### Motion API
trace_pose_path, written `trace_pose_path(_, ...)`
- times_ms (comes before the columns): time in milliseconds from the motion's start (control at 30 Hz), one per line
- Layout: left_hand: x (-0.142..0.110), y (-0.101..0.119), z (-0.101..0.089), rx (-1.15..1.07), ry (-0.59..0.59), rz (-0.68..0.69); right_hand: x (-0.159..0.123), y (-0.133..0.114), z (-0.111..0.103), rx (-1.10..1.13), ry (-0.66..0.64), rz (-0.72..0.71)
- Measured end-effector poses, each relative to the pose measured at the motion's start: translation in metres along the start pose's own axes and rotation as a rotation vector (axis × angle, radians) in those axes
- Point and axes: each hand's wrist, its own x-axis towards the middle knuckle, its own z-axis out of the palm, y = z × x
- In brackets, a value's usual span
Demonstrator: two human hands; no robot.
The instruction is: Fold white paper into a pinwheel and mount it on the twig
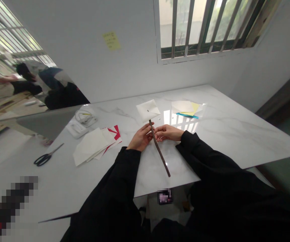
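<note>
A brown wooden stick slants over the table, its lower end pointing toward me. At its upper end is a folded white paper piece with a small shiny pin head near its middle, like a paper pinwheel. My left hand is closed around the stick just below the paper, fingers partly behind it. From the other side my right hand reaches in with curled fingers, the tips at the stick; what lies between those tips is partly hidden. Two small shiny bits lie on the tabletop beyond my right hand.
On the marble-patterned table, white paper sheets with red pieces lie left, near black-handled scissors and a white object with a cable. Cream, yellow and blue papers lie at the right back. Other people sit far left.
</note>
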Motion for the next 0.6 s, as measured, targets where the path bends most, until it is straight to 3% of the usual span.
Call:
trace_pose_path(100, 0.001, 0.002, 0.000, -0.070, 0.076, 0.041, 0.000, 0.001, -0.003, 0.073, 0.045, 0.003)
trace_pose_path(433, 0.002, 0.005, 0.002, -0.115, 0.164, 0.039, -0.001, 0.000, 0.000, -0.093, -0.017, 0.049)
trace_pose_path(600, 0.005, 0.012, -0.004, -0.210, 0.307, 0.100, -0.003, -0.005, 0.002, -0.182, -0.011, 0.048)
